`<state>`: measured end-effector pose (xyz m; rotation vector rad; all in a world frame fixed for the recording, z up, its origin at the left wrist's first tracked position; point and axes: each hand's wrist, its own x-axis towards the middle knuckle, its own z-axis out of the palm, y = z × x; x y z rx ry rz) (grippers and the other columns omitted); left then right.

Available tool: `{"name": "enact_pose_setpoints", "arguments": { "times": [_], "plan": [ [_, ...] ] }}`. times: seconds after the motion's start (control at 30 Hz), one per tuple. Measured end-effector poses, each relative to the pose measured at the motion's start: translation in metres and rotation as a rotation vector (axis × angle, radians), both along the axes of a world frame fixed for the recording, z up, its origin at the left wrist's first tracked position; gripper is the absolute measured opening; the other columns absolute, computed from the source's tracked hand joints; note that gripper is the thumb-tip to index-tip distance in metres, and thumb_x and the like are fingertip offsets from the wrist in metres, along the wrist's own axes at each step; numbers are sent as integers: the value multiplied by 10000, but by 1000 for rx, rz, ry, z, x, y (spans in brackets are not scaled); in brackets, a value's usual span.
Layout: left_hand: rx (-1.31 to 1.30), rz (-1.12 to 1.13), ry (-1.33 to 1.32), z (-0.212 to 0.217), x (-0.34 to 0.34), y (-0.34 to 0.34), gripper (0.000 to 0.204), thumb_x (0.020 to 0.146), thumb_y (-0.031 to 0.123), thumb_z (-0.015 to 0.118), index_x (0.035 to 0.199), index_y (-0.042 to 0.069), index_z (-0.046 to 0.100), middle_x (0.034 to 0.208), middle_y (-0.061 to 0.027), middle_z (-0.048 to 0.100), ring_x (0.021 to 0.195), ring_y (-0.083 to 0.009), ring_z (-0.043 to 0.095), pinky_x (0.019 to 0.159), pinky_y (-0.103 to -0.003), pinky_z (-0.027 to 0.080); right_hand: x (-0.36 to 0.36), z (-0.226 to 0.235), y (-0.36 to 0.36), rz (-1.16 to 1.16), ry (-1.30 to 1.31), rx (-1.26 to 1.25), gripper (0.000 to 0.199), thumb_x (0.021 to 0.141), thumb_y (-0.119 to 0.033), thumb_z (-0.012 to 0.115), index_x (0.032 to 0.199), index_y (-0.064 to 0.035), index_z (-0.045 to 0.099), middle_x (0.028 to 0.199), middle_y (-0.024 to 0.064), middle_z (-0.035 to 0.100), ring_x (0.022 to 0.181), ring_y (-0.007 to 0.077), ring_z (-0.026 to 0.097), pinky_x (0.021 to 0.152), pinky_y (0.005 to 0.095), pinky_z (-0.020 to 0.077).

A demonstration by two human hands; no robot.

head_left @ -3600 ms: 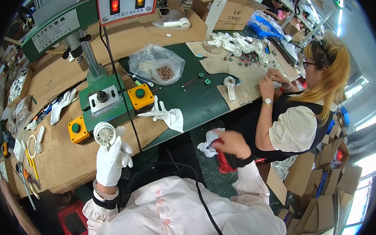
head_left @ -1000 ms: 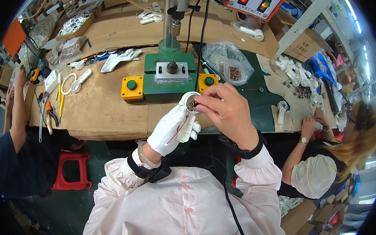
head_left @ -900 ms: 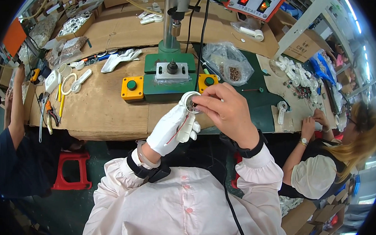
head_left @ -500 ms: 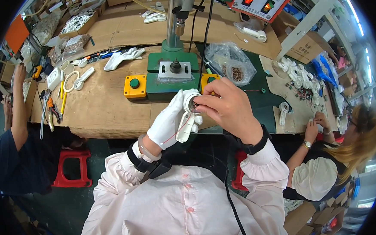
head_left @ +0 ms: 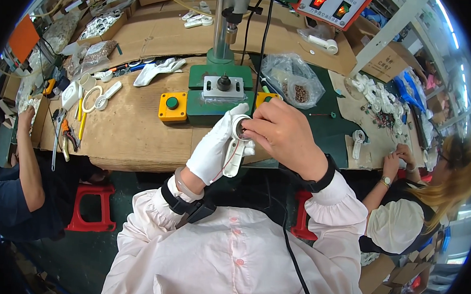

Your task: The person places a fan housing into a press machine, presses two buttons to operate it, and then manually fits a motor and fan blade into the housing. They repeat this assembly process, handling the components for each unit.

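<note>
My left hand (head_left: 213, 150), in a white glove, holds a white plastic housing (head_left: 233, 160) with a round hollow head and a short handle. The head points away from me and the handle hangs toward me. A thin red wire trails from it across the glove. My bare right hand (head_left: 290, 137) reaches in from the right, thumb and fingers pinched together at the opening of the round head. What lies between those fingertips is hidden. Just beyond my hands stands a green press (head_left: 220, 104) with a metal fixture (head_left: 223, 87) on its base.
Yellow button boxes (head_left: 172, 107) flank the press. A clear bag of small copper-coloured parts (head_left: 298, 91) lies to its right. Pliers (head_left: 69, 134), a white glove (head_left: 158, 72) and white plastic parts (head_left: 93, 99) lie left. Co-workers sit on both sides; one's hands (head_left: 399, 157) work at right.
Both hands stay at the round head with almost the same grip. The bench and press have shifted slightly right and down in the picture.
</note>
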<state>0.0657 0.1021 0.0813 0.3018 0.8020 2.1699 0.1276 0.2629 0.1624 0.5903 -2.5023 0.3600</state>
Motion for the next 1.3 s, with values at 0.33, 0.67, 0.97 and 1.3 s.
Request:
{"name": "enact_pose_setpoints", "arguments": {
  "times": [0.33, 0.67, 0.97, 1.3],
  "plan": [
    [85, -196, -40, -12, -8, -10, 515, 1061, 396, 377, 1474, 89, 376, 1189, -72, 616, 878, -195, 675, 776, -306, 573, -8, 1, 4, 141, -50, 50, 189, 723, -119, 780, 889, -92, 695, 823, 27, 580, 786, 228, 552, 664, 345, 475],
    [158, -164, -88, -17, -4, -7, 513, 1065, 375, 363, 1491, 89, 350, 1245, -69, 595, 909, -211, 671, 812, -335, 570, -12, -1, 5, 133, -77, 30, 173, 753, -147, 759, 898, -96, 681, 803, 30, 552, 794, 236, 544, 676, 348, 478],
    [148, -110, -50, -12, -4, -8, 526, 1063, 388, 365, 1502, 102, 328, 1297, -66, 560, 1012, -195, 636, 861, -350, 555, -13, -1, 3, 121, -57, -6, 207, 752, -141, 758, 946, -106, 696, 836, 36, 586, 799, 237, 558, 680, 352, 476],
    [296, -96, -179, -11, -16, -7, 520, 1048, 389, 423, 1473, 98, 357, 1355, -124, 531, 1053, -209, 592, 923, -344, 498, 27, -40, -40, 4, 78, -144, 297, 686, -47, 744, 967, -133, 699, 944, 20, 607, 844, 233, 587, 694, 342, 468]
  ]
}}
